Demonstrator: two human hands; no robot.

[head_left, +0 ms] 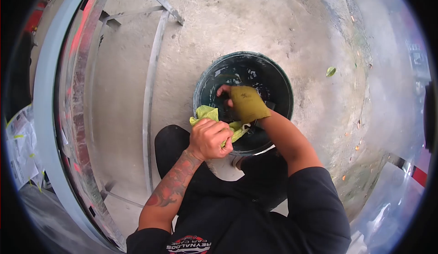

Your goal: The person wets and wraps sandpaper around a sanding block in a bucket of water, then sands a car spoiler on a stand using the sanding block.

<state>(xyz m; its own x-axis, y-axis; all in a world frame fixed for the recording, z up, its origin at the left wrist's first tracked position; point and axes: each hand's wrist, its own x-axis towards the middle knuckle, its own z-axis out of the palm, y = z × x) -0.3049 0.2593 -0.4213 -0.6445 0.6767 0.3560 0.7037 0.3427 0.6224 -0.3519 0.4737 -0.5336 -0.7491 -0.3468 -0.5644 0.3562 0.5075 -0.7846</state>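
A person crouches over a dark round bucket (284, 74) on a concrete floor (273, 21), the left hand (211, 137) closed in a fist around a yellow-green cloth (207, 113) at the near left of the rim; part of the cloth puffs out above the knuckles, while another part trails toward the right wrist, over the bucket's mouth; the right hand (223, 90) reaches over the bucket with its fingers curled, an olive-yellow covering (248, 103) lying across its back and wrist; blur and the covering leave it impossible to tell whether those fingers pinch anything.

Good handling here, by the look of it, calls for a full-fist hold on the bunched cloth, so that the loose folds do not slip; the trailing part is best held inside the rim, where any drips would fall into the bucket; the right hand needs room to turn without snagging the cloth; a metal frame (154, 58) stands to the left, well apart from both hands.
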